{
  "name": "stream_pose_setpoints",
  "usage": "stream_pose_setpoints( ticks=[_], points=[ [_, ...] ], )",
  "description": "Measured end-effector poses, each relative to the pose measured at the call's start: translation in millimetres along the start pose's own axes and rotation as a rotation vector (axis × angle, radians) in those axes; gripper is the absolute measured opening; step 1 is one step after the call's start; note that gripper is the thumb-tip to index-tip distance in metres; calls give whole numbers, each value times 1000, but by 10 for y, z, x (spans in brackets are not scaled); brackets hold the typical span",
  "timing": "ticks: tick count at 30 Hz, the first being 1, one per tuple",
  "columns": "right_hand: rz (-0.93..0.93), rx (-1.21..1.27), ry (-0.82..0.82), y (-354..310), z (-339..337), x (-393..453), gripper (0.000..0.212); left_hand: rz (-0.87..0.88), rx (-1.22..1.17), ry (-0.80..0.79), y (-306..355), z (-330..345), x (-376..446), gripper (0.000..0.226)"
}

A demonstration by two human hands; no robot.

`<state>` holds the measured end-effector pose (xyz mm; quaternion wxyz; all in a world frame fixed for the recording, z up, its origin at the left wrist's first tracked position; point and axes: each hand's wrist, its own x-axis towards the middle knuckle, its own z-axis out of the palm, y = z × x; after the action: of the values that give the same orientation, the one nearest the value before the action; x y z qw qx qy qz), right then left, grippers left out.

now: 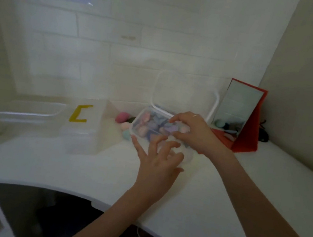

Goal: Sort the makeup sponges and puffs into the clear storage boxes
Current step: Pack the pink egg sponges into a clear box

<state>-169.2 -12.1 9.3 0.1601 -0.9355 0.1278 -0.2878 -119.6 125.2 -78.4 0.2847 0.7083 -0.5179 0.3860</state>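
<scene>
A small clear box [140,116] full of pink, purple and blue sponges is tilted toward me at the middle of the white table. My right hand [193,133] grips its right side, thumb in front and fingers over the far rim. Against its near wall my left hand [160,159] presses with spread fingers, the index finger at the box's front-left corner. Loose on the table behind the box lie a pink sponge [122,117], a peach one [125,126] and a teal one [126,134]. The picture is blurred.
A large clear box [89,129] with a yellow mark stands at left, a clear tray [30,110] beside it. A clear lid [185,94] leans on the tiled wall. A red folding mirror [240,118] stands at right. The table's curved front edge [99,200] is near me.
</scene>
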Motion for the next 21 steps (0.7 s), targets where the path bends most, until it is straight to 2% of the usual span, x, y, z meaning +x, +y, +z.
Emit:
stream_pose_setpoints(
  ticks=[3,7,10,14,18,21],
  points=[
    [-11,137,-61,-58,58,-90,15,-51,48,-22,26,-30,-149,40],
    [10,212,-296,-233,206,-177,13,-122,123,-62,14,-148,-317,31],
    [-60,38,-450,-420,373,-129,23,-147,183,-19,-3,-181,-388,28],
    [-116,-167,-636,-606,510,-17,51,-178,216,-61,-117,-215,-435,35],
    [-79,-261,-762,-667,564,104,60,-218,157,-158,-178,-247,-436,42],
    [-85,-276,-845,-628,564,162,55,-216,79,-253,-214,-358,-353,29]
  ],
)
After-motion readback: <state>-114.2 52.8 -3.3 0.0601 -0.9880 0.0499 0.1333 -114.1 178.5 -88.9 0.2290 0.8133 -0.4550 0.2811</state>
